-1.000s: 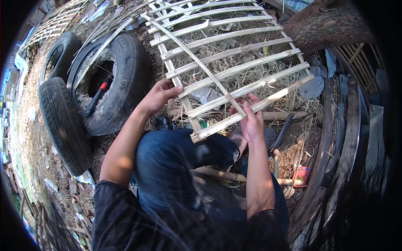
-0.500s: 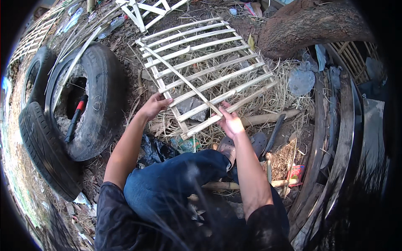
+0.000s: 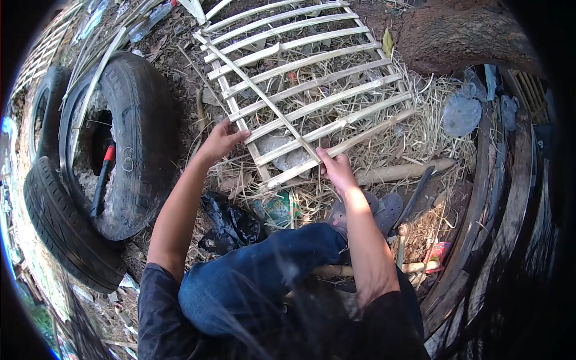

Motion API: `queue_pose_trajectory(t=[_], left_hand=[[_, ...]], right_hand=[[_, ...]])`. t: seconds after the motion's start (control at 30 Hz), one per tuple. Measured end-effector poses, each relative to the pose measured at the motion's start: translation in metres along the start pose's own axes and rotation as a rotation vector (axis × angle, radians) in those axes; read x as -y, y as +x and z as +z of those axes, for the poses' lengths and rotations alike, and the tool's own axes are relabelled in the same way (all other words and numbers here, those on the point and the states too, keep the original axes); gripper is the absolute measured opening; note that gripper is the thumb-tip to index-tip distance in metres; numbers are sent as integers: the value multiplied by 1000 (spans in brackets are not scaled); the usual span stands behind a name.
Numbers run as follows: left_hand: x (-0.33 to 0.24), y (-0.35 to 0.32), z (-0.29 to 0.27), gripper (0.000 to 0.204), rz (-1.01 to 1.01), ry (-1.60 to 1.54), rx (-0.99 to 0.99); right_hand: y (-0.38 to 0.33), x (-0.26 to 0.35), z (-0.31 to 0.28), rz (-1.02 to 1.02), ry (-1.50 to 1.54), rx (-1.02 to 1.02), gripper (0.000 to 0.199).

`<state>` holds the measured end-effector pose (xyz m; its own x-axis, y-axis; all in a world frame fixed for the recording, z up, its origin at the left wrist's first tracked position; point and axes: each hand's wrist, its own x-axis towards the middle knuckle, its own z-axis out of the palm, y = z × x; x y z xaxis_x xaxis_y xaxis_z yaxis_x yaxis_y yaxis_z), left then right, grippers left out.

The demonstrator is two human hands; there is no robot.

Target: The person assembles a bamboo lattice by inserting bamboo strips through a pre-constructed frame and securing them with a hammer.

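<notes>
A pale bamboo lattice panel [image 3: 324, 79] lies in front of me over straw-strewn ground, its cross slats spaced apart. One thin diagonal bamboo strip [image 3: 262, 94] runs across the slats from the far left corner to the near edge. My left hand [image 3: 221, 143] is closed on the panel's left side strip, thumb on top and fingers partly hidden beneath. At the near edge, my right hand [image 3: 337, 172] pinches the lower end of the diagonal strip where it meets the nearest slat. A grey stone [image 3: 289, 157] shows through the gaps between the hands.
Old tyres [image 3: 141, 144] stand at the left, with a red-and-black handled tool [image 3: 103, 180] inside one. A thick tree trunk [image 3: 468, 39] is at the far right. Weathered planks [image 3: 504, 204] line the right side. A dark blade [image 3: 414, 197] and a black plastic bag [image 3: 231, 223] lie near my legs.
My right hand has turned from palm-up under the near edge to a pinch on the diagonal strip's end. The left hand keeps its hold on the side strip. The whole view has shifted slightly.
</notes>
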<state>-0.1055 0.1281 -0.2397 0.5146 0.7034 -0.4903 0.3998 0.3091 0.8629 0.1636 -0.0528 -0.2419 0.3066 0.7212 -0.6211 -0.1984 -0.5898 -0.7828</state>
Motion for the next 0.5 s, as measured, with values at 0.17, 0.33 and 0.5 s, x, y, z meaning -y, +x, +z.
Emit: queue_pose_trajectory(t=[0.17,0.33,0.5], left_hand=[[19,5,15,32,-78,-266,-96],[24,-24,17,38,-134,-256,-132],[28,-48,33,43,9,-271,-194]], right_hand=[[6,3,-1,65,28,-43,34],[0,10,4,121,38,-110,34],[-27,-7,-8,-39,17,-108,30]])
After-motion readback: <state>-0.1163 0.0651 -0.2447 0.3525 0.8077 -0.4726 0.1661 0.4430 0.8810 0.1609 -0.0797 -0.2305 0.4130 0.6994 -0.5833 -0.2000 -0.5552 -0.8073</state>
